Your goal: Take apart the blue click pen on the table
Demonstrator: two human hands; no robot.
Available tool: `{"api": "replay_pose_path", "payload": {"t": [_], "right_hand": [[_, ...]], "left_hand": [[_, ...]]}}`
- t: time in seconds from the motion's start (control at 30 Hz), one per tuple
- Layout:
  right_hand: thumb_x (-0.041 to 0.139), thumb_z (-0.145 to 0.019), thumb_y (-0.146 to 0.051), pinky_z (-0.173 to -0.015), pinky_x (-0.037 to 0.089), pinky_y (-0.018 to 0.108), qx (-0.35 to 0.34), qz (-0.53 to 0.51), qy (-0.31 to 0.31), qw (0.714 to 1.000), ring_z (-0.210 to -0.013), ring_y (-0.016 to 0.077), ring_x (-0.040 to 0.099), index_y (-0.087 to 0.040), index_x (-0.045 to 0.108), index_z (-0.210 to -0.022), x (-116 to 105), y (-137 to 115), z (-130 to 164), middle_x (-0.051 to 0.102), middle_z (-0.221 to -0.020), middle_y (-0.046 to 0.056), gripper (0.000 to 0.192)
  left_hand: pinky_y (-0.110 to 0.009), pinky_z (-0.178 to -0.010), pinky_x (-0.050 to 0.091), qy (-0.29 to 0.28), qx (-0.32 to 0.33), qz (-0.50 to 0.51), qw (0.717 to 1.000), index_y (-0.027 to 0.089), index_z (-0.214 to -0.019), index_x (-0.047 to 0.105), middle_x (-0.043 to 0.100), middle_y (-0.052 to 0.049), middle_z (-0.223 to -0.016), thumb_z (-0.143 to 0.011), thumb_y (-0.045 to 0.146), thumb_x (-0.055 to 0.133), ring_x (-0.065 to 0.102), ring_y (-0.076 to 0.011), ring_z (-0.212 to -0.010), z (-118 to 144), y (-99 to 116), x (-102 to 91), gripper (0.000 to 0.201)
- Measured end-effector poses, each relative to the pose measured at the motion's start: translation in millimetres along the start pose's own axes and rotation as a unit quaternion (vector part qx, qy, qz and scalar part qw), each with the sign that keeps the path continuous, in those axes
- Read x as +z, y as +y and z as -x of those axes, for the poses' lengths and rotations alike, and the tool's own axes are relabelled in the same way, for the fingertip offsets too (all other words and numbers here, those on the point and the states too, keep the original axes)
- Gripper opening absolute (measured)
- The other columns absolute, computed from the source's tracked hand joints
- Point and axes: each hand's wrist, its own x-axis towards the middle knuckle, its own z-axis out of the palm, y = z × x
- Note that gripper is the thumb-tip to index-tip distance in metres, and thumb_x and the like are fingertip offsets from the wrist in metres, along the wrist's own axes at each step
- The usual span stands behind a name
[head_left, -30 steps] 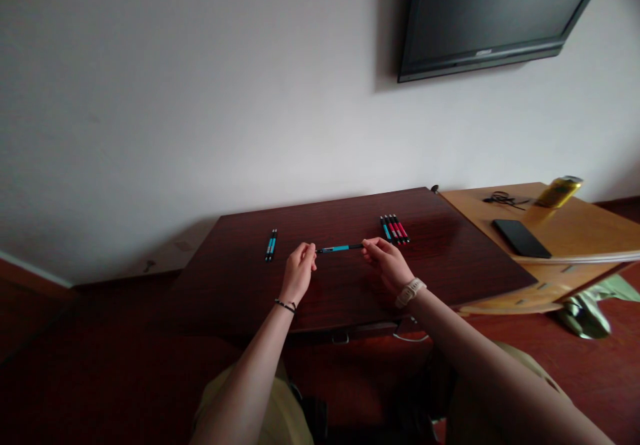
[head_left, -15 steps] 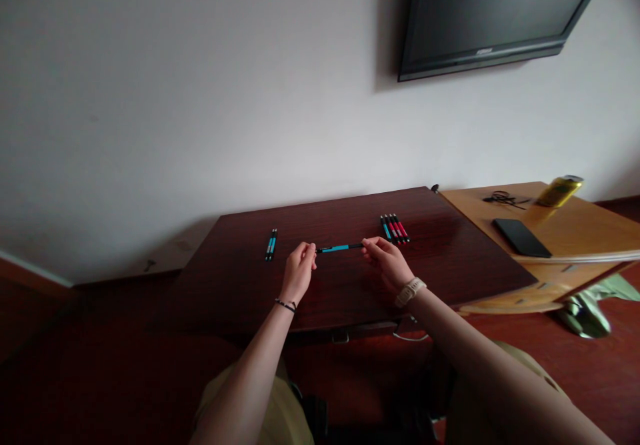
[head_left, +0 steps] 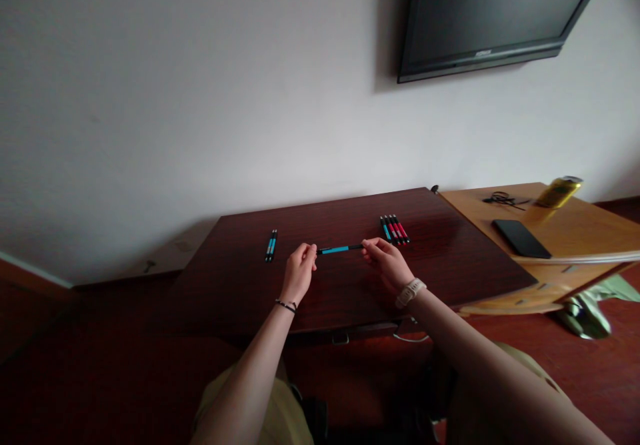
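While I hold the slim blue-and-black plastic pen level just above the dark red-brown wooden table, my left hand pinches its 9 o'clock end and my right hand its 3 o'clock end, fingertips closed on the barrel, other fingers curled. Step in hand, as I judge it: checking or pulling apart one pen taken from a group. At 10 o'clock lie two blue pens; at 2 o'clock, a row of red and blue pens. Next move likely calls for one hand letting go while the other keeps grip. Farther at 3 o'clock: black phone, yellow can.
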Motion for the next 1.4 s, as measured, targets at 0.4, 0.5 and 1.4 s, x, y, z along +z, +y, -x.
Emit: {"api": "replay_pose_path", "payload": {"t": [0.4,0.5,1.4], "right_hand": [[0.093,-0.065,-0.057,-0.062,0.046,0.027,0.000,0.001,0.001,1.000,-0.066,0.0122,0.055,-0.022,0.068,-0.078,0.4,-0.3,-0.2,0.068,-0.078,0.000,0.045],[0.093,-0.066,-0.056,-0.062,0.046,0.026,0.000,-0.005,0.003,1.000,-0.066,0.0121,0.055,-0.022,0.068,-0.079,-0.1,-0.3,-0.4,0.068,-0.078,0.000,0.044],[0.093,-0.068,-0.052,-0.063,0.045,0.024,0.008,-0.018,-0.005,1.000,-0.068,0.0111,0.054,-0.021,0.069,-0.080,-2.0,-2.0,-0.1,0.067,-0.079,0.000,0.042]], "left_hand": [[-0.023,-0.057,0.043,0.013,-0.010,0.019,1.000,0.021,-0.072,0.053,0.055,0.001,-0.065,-0.099,0.058,0.052,0.054,-0.0127,-0.057,-1.1,3.0,2.1,0.045],[-0.024,-0.058,0.044,0.012,-0.010,0.029,0.999,0.021,-0.074,0.054,0.056,0.001,-0.065,-0.098,0.058,0.052,0.055,-0.0132,-0.058,-0.1,4.9,2.4,0.045],[-0.023,-0.058,0.040,-0.002,-0.004,0.025,1.000,0.021,-0.076,0.052,0.053,0.002,-0.065,-0.101,0.053,0.051,0.053,-0.0125,-0.060,-1.5,-0.8,3.3,0.041]]}}
